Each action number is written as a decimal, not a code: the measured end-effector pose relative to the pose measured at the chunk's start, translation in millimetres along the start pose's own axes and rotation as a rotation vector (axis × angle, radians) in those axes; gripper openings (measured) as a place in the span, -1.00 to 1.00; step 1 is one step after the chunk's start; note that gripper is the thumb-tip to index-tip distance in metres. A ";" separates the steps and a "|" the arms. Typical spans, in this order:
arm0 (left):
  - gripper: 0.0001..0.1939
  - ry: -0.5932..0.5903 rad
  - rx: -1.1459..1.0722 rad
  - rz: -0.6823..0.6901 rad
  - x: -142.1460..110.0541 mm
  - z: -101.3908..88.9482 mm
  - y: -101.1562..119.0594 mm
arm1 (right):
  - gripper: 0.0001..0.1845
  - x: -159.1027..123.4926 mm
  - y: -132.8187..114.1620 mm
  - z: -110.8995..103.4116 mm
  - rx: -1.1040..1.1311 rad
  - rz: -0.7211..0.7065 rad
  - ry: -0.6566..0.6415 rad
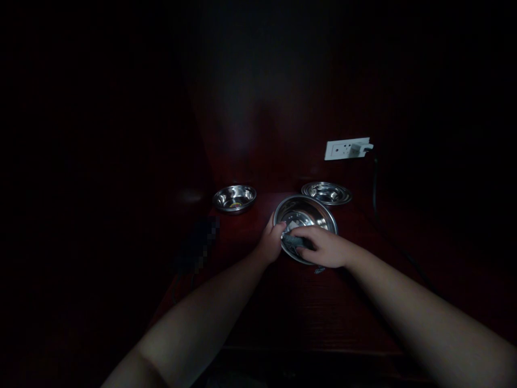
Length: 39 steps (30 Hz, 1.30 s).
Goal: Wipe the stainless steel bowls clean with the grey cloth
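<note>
A shiny steel bowl (323, 215) is tilted towards me over the dark red table. My left hand (271, 240) grips its left rim, with the thumb over the edge. Inside the bowl, my right hand (327, 247) presses a dark grey cloth (294, 241) against the near wall, fingers curled over it. A small pale patch, perhaps a label or a reflection, shows on the bowl's bottom. Just below the bowl a small patterned scrap (319, 270) is visible; whether it belongs to the cloth I cannot tell.
Behind to the left stands another steel bowl (235, 198) with a colourful sticker inside. Steel dishes, seemingly stacked (327, 193), lie behind to the right. A white wall socket (339, 150) holds a plug with a dark cable (375, 188) hanging down. The surroundings are very dark.
</note>
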<state>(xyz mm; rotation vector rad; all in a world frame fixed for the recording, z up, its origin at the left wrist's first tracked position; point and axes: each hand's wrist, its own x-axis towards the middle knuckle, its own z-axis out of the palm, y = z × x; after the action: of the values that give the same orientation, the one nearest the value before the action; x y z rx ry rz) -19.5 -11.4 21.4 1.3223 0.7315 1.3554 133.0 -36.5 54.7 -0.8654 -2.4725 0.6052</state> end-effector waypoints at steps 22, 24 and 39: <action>-0.59 -0.007 -0.030 -0.049 -1.1 0.2 0.8 | -0.77 -1.3 0.7 -0.6 0.027 -0.030 0.003; -0.59 -0.004 -0.031 -0.041 -1.5 0.6 1.4 | -0.78 -1.4 -0.7 -0.9 0.023 -0.025 0.006; -0.61 -0.003 -0.014 -0.008 -0.9 1.5 2.6 | -0.65 -0.6 -1.0 0.6 -0.005 0.005 0.014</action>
<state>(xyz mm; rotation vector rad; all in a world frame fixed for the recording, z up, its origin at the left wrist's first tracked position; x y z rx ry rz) -18.8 -13.3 23.8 1.3088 0.7231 1.3494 132.7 -37.8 54.6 -0.8757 -2.4611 0.5926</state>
